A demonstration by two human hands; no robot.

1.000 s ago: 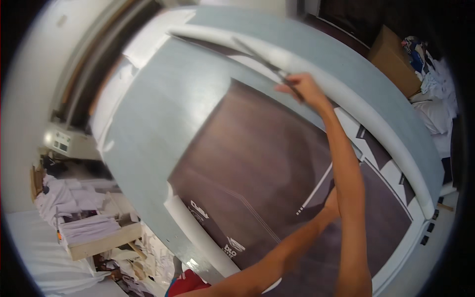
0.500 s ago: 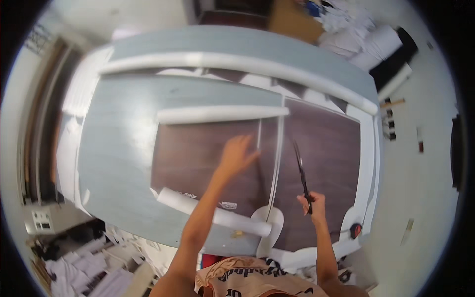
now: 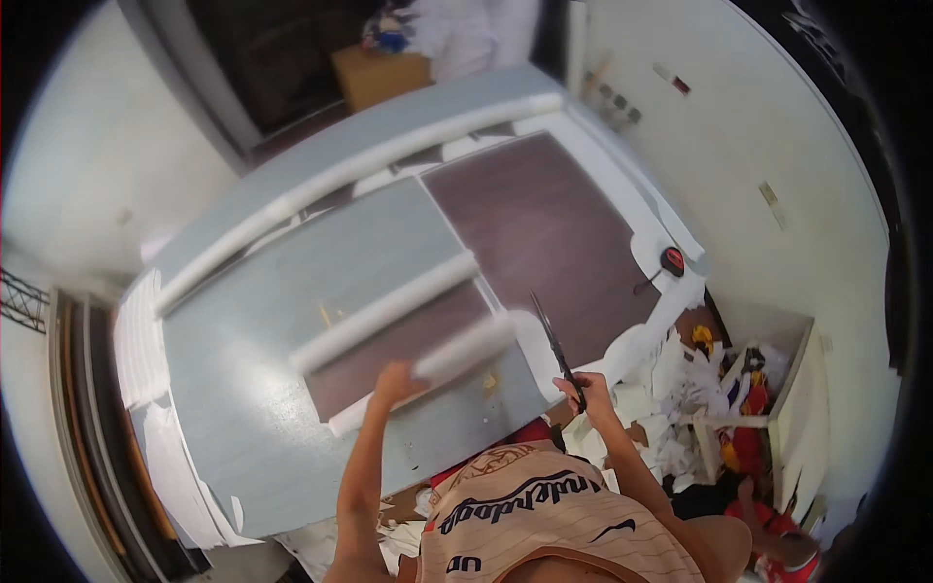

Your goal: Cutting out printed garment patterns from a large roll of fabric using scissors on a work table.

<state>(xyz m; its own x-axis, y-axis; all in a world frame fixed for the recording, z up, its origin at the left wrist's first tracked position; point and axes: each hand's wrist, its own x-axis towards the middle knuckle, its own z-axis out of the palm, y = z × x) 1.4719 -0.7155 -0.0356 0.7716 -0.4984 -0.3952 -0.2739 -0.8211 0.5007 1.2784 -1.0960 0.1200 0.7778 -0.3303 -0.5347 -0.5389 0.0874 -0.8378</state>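
Observation:
My right hand (image 3: pixel 589 394) grips a pair of black scissors (image 3: pixel 552 338) by the handles, blades pointing away over the table. My left hand (image 3: pixel 397 383) is at a white-backed roll (image 3: pixel 466 350), the near edge of a dark brown sheet (image 3: pixel 389 340). Blur hides whether its fingers close on the roll. The sheet's far edge is also curled into a white roll (image 3: pixel 389 309). To the right lies a larger flat dark brown sheet (image 3: pixel 539 223) with a white border, close to the scissor blades.
A red and black tape measure (image 3: pixel 672 260) rests on the white border at the right. One long white roll (image 3: pixel 360 175) spans the far side of the grey-blue table (image 3: pixel 243 418). A bin (image 3: pixel 792 389) of scraps stands at the right, and a cardboard box (image 3: pixel 382 80) beyond the table.
The view has turned, so the table appears tilted. My left hand has come down from above the brown sheet to the near roll. That sheet's two rolls are closer together; the right hand keeps the scissors.

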